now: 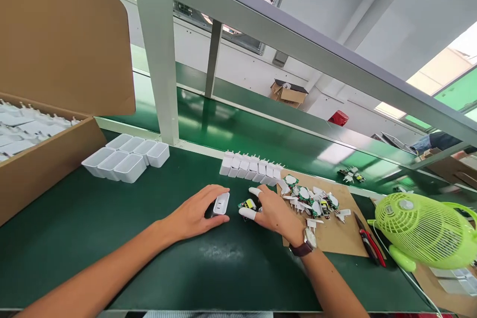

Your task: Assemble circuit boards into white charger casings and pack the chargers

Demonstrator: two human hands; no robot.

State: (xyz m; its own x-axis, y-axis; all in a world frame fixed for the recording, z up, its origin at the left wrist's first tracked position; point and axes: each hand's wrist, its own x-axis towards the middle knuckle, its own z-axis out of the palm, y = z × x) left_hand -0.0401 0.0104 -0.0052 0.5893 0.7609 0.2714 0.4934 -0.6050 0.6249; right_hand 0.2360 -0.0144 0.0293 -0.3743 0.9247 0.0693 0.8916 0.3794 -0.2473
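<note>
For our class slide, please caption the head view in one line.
At a green workbench, the left hand holds a white casing; the right hand is at a circuit board.

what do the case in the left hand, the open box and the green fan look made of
Case in the left hand: probably white plastic, smooth, judging by its rounded edges. Box: likely cardboard, matt brown, with a plain papery surface. Fan: apparently hard plastic, lightly shiny, from its moulded, slatted shape and highlights.

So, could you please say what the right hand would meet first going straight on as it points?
Past the circuit board at its fingertips, the right hand would probably meet the white casing in the left hand, though depth is unclear.
</note>
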